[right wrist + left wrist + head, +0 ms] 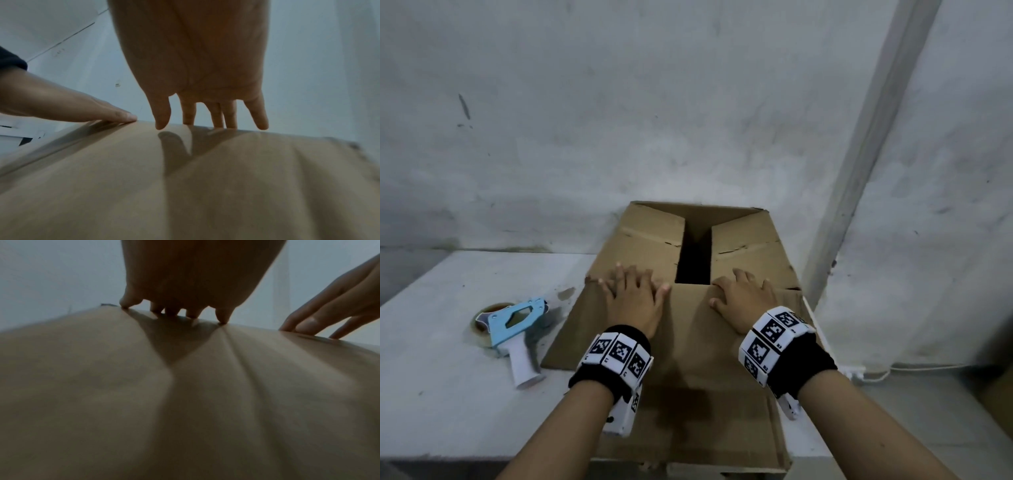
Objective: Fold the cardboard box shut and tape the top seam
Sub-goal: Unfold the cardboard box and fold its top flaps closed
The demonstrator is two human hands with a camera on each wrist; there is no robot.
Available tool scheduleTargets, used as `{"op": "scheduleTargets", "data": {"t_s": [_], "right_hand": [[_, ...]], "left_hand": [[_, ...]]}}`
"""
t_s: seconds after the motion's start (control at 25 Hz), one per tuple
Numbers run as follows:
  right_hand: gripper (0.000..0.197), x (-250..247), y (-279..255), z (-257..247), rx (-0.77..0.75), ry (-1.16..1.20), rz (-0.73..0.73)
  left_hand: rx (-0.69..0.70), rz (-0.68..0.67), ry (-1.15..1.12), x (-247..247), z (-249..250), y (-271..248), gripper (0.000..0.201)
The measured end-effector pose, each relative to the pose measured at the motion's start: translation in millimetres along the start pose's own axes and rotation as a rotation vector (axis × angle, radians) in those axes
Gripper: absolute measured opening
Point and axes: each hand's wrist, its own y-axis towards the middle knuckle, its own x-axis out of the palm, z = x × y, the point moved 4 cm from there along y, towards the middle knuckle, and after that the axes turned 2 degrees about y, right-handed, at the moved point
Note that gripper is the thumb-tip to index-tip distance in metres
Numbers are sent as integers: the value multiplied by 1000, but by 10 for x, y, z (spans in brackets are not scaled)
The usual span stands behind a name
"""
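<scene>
While the cardboard box (688, 342) is sitting at table (448, 394) centre, its near flap (688, 325) is being pressed flat by left hand (635, 301) and right hand (743, 301), fingers straight, nothing gripped; tape dispenser (513, 329) is being left at 9 o'clock.

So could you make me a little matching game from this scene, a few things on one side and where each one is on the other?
Things:
1. left hand
2. right hand
3. tape dispenser
4. dark gap

Places:
A. lying on the white table, left of the cardboard box
B. between the two side flaps, at the box's middle
C. flat on the near flap, toward its left side
D. flat on the near flap, toward its right side

Pairs: 1-C, 2-D, 3-A, 4-B
</scene>
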Motion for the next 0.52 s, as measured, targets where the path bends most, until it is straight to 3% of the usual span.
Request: {"op": "scheduleTargets", "data": {"t_s": [0.24,0.4,0.52], "right_hand": [[43,-192,18,910,-11,97,1],[43,-308,507,1217,-51,220,-28],[38,-473,901,1430,-32,352,21]], "left_hand": [[31,48,-92,281,897,-254,53],[172,38,-38,412,1480,-141,68],[173,21,-45,474,1841,-17,57]]}}
